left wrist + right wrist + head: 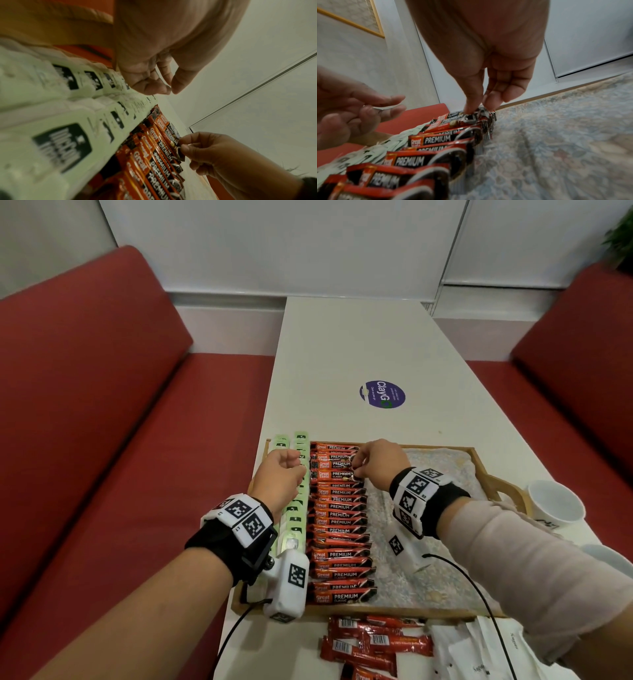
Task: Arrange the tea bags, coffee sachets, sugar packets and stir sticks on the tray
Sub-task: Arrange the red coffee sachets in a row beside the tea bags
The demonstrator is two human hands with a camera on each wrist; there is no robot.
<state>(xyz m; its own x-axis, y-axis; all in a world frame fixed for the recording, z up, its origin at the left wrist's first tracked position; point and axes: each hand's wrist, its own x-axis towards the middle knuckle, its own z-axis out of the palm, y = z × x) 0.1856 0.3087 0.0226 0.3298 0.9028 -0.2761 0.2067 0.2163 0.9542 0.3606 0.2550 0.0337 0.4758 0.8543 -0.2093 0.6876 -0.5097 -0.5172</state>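
Note:
A wooden tray [387,611] with a patterned liner holds green tea bags [294,518] along its left side. Beside them lies a long row of red coffee sachets [339,522]. My right hand [358,470] pinches the right end of one coffee sachet [471,116] near the row's far end. That same pinch shows in the left wrist view [179,147]. My left hand [291,469] hovers just above the tea bags [60,135], fingers loosely curled and holding nothing. No stir sticks are in view.
Loose red coffee sachets [373,642] and white sugar packets [479,645] lie on the white table in front of the tray. A white cup [555,505] stands right of it. Red benches flank the table. The liner's right half [428,577] is bare.

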